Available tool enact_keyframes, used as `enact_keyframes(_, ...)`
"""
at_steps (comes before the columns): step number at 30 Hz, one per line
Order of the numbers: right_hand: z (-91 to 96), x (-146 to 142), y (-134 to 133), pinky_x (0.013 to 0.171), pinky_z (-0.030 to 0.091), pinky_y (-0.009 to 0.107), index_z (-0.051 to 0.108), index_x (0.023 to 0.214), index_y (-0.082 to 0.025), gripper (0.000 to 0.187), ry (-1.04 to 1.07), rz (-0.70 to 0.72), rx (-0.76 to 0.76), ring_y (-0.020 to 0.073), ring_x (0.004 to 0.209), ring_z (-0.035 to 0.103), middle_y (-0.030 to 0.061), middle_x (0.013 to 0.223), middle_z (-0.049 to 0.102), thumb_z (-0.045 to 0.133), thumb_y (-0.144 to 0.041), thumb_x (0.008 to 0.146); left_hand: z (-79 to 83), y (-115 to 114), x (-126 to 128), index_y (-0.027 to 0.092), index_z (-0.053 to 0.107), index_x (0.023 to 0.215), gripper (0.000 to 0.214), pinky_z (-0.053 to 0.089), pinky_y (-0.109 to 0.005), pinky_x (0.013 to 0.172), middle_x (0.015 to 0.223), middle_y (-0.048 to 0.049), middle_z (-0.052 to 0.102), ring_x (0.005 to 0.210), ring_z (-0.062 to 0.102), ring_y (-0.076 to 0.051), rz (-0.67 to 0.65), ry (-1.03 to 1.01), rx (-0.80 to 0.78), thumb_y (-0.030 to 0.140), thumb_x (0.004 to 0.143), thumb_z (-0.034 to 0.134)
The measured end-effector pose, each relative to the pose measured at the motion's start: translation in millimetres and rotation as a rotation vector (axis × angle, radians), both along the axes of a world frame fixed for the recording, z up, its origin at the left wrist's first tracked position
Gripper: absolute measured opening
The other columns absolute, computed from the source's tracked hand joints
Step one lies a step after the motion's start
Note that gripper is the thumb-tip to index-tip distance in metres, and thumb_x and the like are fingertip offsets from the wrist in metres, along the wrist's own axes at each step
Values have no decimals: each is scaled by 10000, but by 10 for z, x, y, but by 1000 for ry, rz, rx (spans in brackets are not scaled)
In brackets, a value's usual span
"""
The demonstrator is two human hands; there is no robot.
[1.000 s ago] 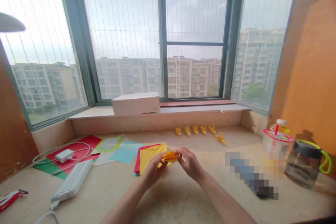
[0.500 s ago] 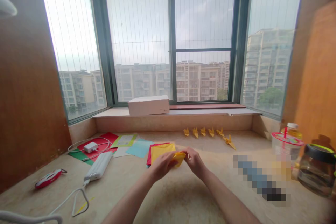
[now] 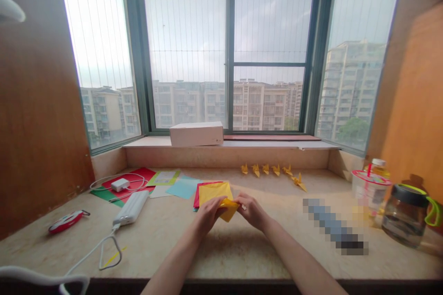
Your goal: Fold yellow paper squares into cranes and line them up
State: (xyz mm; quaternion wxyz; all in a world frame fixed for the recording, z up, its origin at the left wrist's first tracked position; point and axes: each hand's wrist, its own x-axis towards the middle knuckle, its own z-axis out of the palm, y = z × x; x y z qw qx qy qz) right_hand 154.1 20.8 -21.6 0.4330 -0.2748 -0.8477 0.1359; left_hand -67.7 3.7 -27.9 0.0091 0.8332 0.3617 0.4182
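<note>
Both hands meet over the middle of the stone desk (image 3: pixel 221 253). My left hand (image 3: pixel 208 213) and my right hand (image 3: pixel 252 210) pinch a partly folded yellow paper (image 3: pixel 229 208) between their fingertips, just above the desk. Right behind it lies a small stack of yellow and red paper sheets (image 3: pixel 212 190). Several finished yellow paper cranes (image 3: pixel 270 170) stand in a row near the back ledge.
A white power bank (image 3: pixel 133 207) with a cable, a charger (image 3: pixel 119 184) on red and green sheets, and a red object (image 3: pixel 68 221) lie left. A white box (image 3: pixel 196 133) sits on the sill. A plastic cup (image 3: pixel 368 189) and glass jar (image 3: pixel 403 214) stand right.
The view swung left and then steadied. The hands stayed together on the yellow paper, turning it so a point now hangs downward.
</note>
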Motion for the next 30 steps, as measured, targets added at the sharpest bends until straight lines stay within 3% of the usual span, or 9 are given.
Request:
enact_keyframes(5, -15, -21, 30, 641, 459, 271, 675, 817, -184, 161, 79, -14, -55, 166, 688, 580, 15, 745, 634, 637, -319, 896, 22, -15, -35, 195, 633, 1206, 335, 571, -377, 868, 1108, -112, 736, 996, 708, -261, 2, -28, 3, 391, 956, 525)
enact_keyframes(11, -28, -39, 83, 614, 462, 272, 650, 796, -183, 185, 186, -47, -86, 162, 658, 590, 18, 734, 654, 656, -353, 870, 41, 3, -11, 192, 636, 1184, 313, 569, -378, 872, 1113, -107, 734, 979, 707, -266, -25, -66, -32, 367, 950, 524)
enact_keyframes(21, -63, -63, 90, 817, 538, 365, 663, 853, -187, 255, 343, 7, -203, 234, 1004, 678, 118, 1106, 722, 604, -432, 894, 12, -23, 45, 150, 617, 1160, 347, 529, -431, 919, 1089, -130, 719, 1005, 683, -280, -19, -147, -132, 396, 936, 517)
enact_keyframes(26, -63, -77, 56, 735, 542, 358, 665, 873, -177, 240, 379, -27, -217, 206, 763, 685, 74, 829, 742, 636, -415, 861, -12, -31, 44, 147, 586, 1197, 392, 514, -429, 925, 1110, -139, 706, 1022, 668, -284, -4, -154, -157, 429, 933, 519)
enact_keyframes(30, -8, -74, -9, 751, 531, 352, 653, 980, -188, 216, 417, -73, -184, 199, 768, 680, 59, 848, 746, 657, -359, 848, 4, -34, 51, 158, 581, 1176, 376, 521, -411, 897, 1089, -129, 706, 991, 671, -280, -16, -137, -148, 437, 927, 533)
